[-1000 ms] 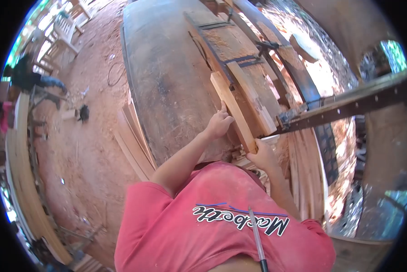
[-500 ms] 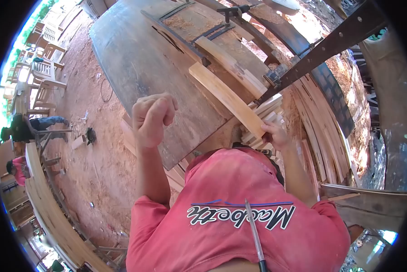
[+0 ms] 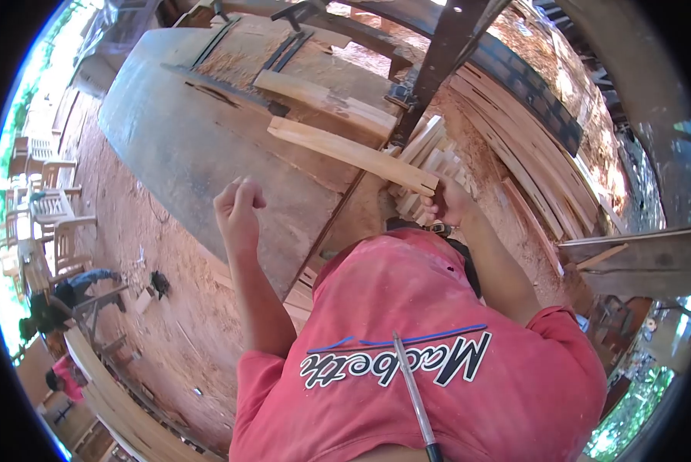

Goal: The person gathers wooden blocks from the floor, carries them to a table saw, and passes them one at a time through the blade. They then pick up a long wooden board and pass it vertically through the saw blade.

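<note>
Has lifted the left hand (image 3: 239, 204) clear of the wooden piece (image 3: 353, 156), after touching its side with a fingertip a second ago. Leaves support and steering of the piece to the right hand (image 3: 452, 202) alone, by the look of it, with no second point of steadying.

Clamps the near end of the piece between thumb and fingers of the right hand, close by the end face. Curls the left hand's fingers in together, well to the left of that grip and apart from the piece, with nothing to be seen inside them.

Holds the piece pointing away and leftward from the right grip, with the far end over the tabletop (image 3: 284, 181). Cannot tell from here whether touching that surface or just above it. Shows a second wooden strip (image 3: 322, 102) just beyond the piece, farther from the grip and running roughly alongside.

Shows a pile of cut pieces (image 3: 436, 158) just past the right hand, partly behind the held end, and long planks (image 3: 530, 146) farther to the right of the grip. Carries a dark metal bar (image 3: 445, 54) well beyond the grip, and a pen (image 3: 413, 389) at the shirt (image 3: 407, 308), on the body side of both hands
</note>
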Action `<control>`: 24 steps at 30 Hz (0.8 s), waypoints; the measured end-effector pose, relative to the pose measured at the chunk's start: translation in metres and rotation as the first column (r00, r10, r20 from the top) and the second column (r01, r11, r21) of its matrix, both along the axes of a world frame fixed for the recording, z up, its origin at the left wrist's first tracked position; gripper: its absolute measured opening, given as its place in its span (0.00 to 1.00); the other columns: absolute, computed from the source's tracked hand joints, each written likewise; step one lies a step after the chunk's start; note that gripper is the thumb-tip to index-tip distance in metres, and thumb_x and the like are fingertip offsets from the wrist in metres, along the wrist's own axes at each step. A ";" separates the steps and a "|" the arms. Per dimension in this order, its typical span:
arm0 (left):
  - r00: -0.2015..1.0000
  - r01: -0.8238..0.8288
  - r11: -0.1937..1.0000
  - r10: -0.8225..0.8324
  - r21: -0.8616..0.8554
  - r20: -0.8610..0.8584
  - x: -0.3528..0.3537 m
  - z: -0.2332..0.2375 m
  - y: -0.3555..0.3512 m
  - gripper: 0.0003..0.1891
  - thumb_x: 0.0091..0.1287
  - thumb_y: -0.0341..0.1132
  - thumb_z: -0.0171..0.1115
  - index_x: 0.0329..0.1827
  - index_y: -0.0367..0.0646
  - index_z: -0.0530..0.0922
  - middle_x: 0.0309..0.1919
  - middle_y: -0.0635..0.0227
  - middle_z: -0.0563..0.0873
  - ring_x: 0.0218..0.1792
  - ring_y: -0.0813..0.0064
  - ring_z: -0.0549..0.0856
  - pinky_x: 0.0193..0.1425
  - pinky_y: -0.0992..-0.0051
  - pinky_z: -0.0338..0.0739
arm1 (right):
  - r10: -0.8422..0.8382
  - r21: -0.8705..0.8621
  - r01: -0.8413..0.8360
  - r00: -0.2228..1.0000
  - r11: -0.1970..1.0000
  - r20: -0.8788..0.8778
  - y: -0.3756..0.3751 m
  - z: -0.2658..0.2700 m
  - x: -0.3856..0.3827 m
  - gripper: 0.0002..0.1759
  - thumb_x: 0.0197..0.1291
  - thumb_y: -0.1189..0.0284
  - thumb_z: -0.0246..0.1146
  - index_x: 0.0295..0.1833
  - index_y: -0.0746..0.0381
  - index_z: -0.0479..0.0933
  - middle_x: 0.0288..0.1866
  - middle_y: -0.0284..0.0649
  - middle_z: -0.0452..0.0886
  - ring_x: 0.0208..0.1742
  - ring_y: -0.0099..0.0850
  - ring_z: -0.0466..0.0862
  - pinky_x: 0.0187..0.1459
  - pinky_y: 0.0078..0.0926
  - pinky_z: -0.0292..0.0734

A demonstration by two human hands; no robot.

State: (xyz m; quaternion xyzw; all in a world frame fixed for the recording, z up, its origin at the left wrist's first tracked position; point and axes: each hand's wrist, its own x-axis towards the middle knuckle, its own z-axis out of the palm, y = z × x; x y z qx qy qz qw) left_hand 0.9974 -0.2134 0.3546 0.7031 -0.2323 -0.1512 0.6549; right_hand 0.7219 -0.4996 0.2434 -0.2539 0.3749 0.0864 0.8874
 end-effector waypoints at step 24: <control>0.998 -0.041 0.556 -0.022 0.830 0.064 0.027 -0.097 -0.224 0.37 0.60 0.59 0.62 0.50 0.25 0.80 0.54 0.33 0.80 0.58 0.47 0.79 0.65 0.60 0.73 | -0.021 -0.423 -0.906 0.422 0.008 -0.906 -0.123 -0.223 -0.144 0.17 0.50 0.63 0.66 0.45 0.56 0.87 0.44 0.49 0.87 0.45 0.49 0.87 0.49 0.43 0.82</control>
